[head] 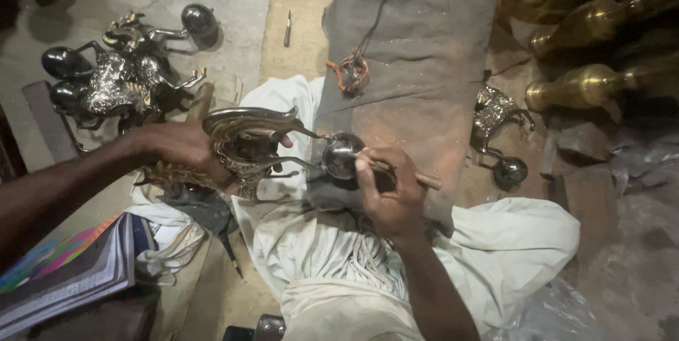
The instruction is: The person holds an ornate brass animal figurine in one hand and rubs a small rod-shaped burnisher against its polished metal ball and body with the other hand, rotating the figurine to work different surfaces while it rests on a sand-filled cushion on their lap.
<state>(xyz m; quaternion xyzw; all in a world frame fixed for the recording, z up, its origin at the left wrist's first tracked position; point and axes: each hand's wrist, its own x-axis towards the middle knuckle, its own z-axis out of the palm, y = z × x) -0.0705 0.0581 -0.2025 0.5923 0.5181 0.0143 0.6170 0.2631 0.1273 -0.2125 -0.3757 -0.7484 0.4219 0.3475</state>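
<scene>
My left hand (pixel 180 146) grips a shiny silver-coloured metal figure (pixel 251 136) with thin curved legs, holding it over white cloth (pixel 283 100). A round metal ball (pixel 341 155) on one of its legs rests against the grey padded cloth (pixel 417 51). My right hand (pixel 387 189) is closed around a wooden-handled tool (pixel 424 180), its hidden tip at the ball.
A heap of similar metal figures with balls (pixel 120 72) lies at the left. Another figure (pixel 495 122) rests right of the grey cloth. Brass-coloured vessels (pixel 587 37) stand at upper right. A colourful booklet (pixel 64 270) lies lower left. A small tool (pixel 287 30) lies on the floor.
</scene>
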